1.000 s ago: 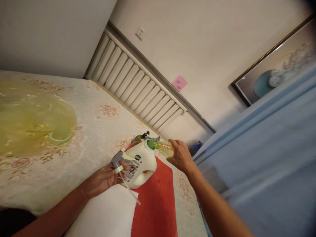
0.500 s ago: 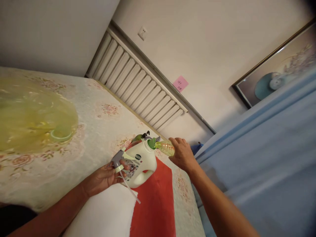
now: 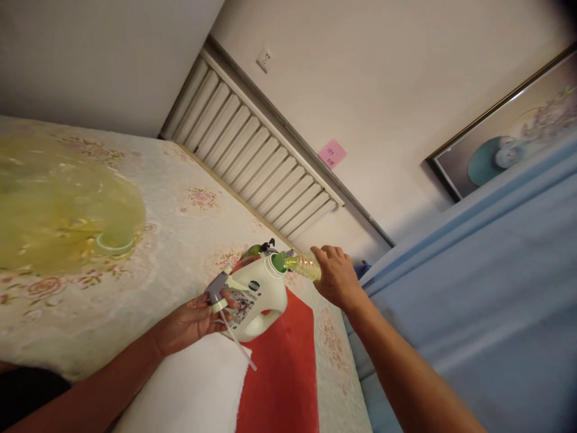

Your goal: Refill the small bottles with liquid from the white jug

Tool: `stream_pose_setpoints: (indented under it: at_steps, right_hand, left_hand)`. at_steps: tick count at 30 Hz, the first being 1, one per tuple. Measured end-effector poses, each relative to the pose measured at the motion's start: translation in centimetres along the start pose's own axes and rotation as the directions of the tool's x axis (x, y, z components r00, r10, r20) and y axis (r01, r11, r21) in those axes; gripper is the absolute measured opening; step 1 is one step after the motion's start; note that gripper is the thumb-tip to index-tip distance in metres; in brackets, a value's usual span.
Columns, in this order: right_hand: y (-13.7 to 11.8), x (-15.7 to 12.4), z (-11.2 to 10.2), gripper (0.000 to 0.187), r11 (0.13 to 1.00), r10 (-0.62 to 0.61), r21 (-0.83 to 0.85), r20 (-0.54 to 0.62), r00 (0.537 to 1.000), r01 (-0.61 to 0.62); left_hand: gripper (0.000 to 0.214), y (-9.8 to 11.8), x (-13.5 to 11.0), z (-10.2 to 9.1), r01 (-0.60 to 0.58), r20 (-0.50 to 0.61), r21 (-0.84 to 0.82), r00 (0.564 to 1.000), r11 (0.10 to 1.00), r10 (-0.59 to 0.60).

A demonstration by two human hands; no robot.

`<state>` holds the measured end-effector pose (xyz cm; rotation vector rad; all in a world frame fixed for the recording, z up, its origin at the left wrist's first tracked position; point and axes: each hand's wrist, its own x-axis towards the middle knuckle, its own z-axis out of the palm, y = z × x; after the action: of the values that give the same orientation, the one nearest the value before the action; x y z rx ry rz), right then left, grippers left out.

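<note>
My left hand (image 3: 198,325) is closed on a grey and pale green trigger sprayer head (image 3: 219,290), whose clear dip tube hangs down. Just behind it is a pale green detergent jug (image 3: 265,304), tilted, with a printed label and a loop handle; whether my left fingers also press on it I cannot tell. A green funnel-like piece (image 3: 278,262) sits in the jug's mouth. My right hand (image 3: 339,278) grips a clear ribbed bottle (image 3: 305,266) with yellowish liquid, lying nearly level. The bottle's neck meets the green piece.
Under the jug lie a red cloth (image 3: 288,367) and a white cloth (image 3: 193,385) on a floral cover (image 3: 180,258). A yellow translucent plastic bag (image 3: 67,210) rests at left. Behind stands a white radiator (image 3: 252,138); blue curtain fabric (image 3: 451,300) hangs at right.
My right hand and the bottle sit slightly farther right and higher in view. The sprayer head stays in my left hand; the jug has hardly moved.
</note>
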<state>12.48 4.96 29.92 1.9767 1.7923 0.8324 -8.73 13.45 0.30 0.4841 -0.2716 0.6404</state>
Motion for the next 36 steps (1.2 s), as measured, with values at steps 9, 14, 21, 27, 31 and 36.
stream_pose_setpoints:
  at_steps: [9, 14, 21, 27, 31, 36]
  right_hand:
    - [-0.2, 0.3, -0.9, 0.068, 0.995, -0.041, -0.088, -0.033, 0.999, 0.038]
    - [-0.3, 0.6, -1.6, 0.065, 0.988, -0.08, -0.139, -0.053, 0.995, 0.072]
    - [-0.7, 0.9, -2.4, 0.062, 0.978, -0.121, -0.177, -0.053, 0.991, 0.11]
    - [-1.1, 1.0, -2.8, 0.062, 0.971, -0.147, -0.199, -0.065, 0.987, 0.132]
    - [-1.3, 1.0, -2.8, 0.062, 0.971, -0.147, -0.197, -0.055, 0.988, 0.134]
    - [-1.3, 1.0, -2.7, 0.062, 0.968, -0.159, -0.205, -0.062, 0.985, 0.144]
  left_hand:
    - [0.03, 0.1, 0.0, 0.0, 0.019, -0.03, 0.008, 0.999, 1.0, -0.019]
    - [0.029, 0.3, 0.1, 0.5, 0.045, -0.032, -0.017, 0.998, 0.999, -0.045]
    - [0.029, 0.3, 0.2, 0.4, 0.043, -0.037, -0.016, 0.998, 0.999, -0.044]
    - [0.028, 0.2, 0.2, 0.5, 0.038, -0.051, -0.023, 0.998, 0.999, -0.039]
    - [0.028, 0.2, 0.2, 0.5, 0.032, -0.049, -0.012, 0.998, 0.999, -0.032]
    - [0.027, 0.1, 0.1, 0.5, 0.041, -0.069, -0.005, 0.997, 0.999, -0.041]
